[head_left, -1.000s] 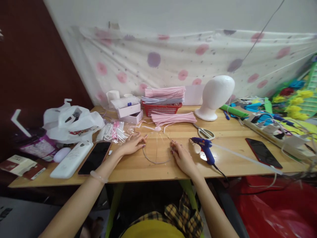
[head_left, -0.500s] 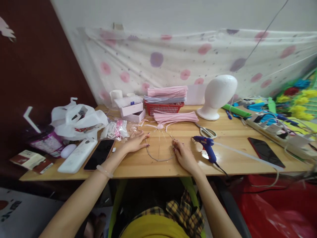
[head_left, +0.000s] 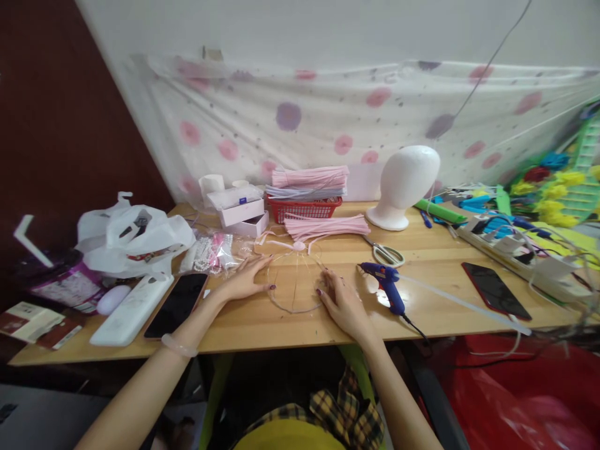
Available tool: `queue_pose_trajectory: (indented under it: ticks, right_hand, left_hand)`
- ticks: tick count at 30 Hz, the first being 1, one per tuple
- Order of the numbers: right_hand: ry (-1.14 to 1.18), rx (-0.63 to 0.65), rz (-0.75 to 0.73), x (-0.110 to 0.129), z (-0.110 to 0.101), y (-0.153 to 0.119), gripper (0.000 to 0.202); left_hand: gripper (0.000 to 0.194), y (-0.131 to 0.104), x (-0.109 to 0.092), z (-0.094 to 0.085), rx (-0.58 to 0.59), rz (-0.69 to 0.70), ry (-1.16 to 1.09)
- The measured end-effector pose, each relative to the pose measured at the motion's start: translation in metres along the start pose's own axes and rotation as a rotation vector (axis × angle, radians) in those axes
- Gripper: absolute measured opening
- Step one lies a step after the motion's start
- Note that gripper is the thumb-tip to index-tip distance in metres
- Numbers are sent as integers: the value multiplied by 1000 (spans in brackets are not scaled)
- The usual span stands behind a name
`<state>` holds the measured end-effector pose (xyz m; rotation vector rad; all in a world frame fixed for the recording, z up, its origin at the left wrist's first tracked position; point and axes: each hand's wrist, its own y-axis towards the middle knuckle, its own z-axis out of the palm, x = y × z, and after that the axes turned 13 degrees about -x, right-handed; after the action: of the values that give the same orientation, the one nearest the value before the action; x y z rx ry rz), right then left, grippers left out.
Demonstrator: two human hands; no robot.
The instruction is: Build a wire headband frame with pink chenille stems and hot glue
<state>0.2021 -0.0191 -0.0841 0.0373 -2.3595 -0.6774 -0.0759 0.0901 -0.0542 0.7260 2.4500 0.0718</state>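
Note:
On the wooden table lies a thin wire hoop (head_left: 294, 311), with fine strands across it and a pink oval piece (head_left: 299, 246) at its far side. My left hand (head_left: 244, 278) rests at the hoop's left edge, thumb and fingers apart, gripping nothing. At the right edge is my right hand (head_left: 342, 301), its fingers loosely bent and apart; whether its fingertips touch the wire I cannot tell. To the right of it lies a blue glue gun (head_left: 385, 281) with a clear glue stick (head_left: 462, 301) in its back. Pink pipe cleaners (head_left: 327, 226) lie beyond the hoop.
At the back stand a red basket (head_left: 304, 209) of pipe cleaners and a white foam head (head_left: 407, 181). Scissors (head_left: 387, 254) lie near the glue gun. Phones, a power strip (head_left: 515, 256) and cables sit right; a plastic bag (head_left: 134, 234), cup and black phone (head_left: 177, 305) left.
My right hand's fingers have loosened from the hoop's right edge and spread a little. The left hand stays by the left edge. The whole view has shifted slightly.

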Motion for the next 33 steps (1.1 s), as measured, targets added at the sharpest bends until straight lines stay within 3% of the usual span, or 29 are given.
queue_pose_trajectory:
  ticks: [6,20,29,33]
  right_hand:
    - [23,-63,34,-6,3,-1,55]
    - [-8,-36,2,1,-2,-1,40]
    - [42,-42,-28,0,-1,1,33]
    - [113,-88,-23,-3,0,2,23]
  left_hand:
    - [65,-1,6,-6,-73,-17,-12]
    - [30,13,12,-1,-106,9,228]
    - [27,14,11,-2,-93,-36,266]
    - [35,8,12,-1,-116,-2,245]
